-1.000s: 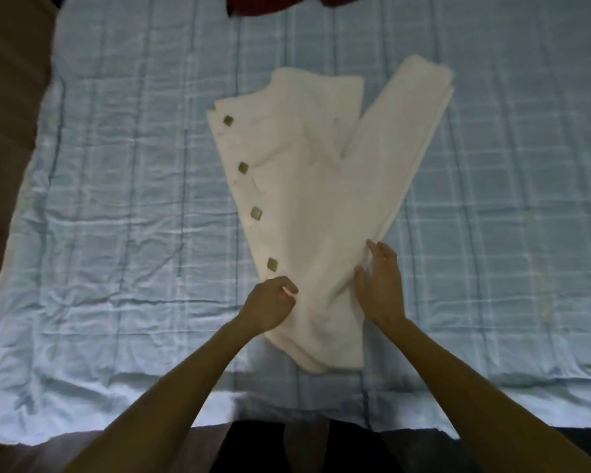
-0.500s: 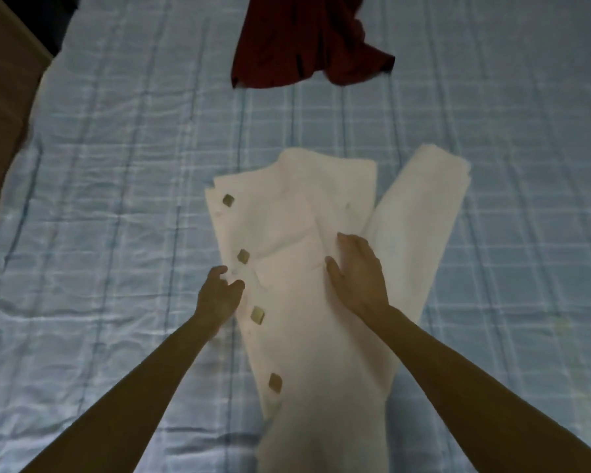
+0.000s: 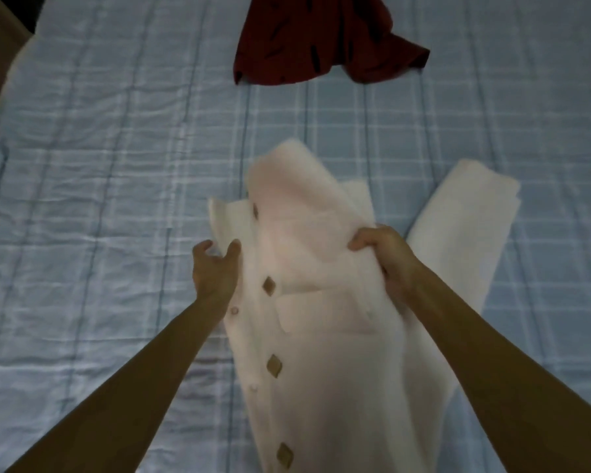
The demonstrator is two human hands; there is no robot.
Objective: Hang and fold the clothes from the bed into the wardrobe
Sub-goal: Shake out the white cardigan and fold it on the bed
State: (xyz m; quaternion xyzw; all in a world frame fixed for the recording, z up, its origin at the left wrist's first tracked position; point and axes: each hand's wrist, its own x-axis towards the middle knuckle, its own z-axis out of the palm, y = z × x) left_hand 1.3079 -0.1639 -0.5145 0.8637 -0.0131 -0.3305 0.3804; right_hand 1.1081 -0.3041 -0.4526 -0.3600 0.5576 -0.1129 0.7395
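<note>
White jacket (image 3: 338,370) lay lengthwise, collar at far end. Right hand (image 3: 382,254) clutched its raised top; left hand (image 3: 215,268) curled at button edge, grip unclear. Red garment (image 3: 321,39) beyond.

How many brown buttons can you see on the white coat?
4 brown buttons down the white coat: one at the top, one beside the left hand, one below that, one at the bottom edge. Folds may hide more.
</note>
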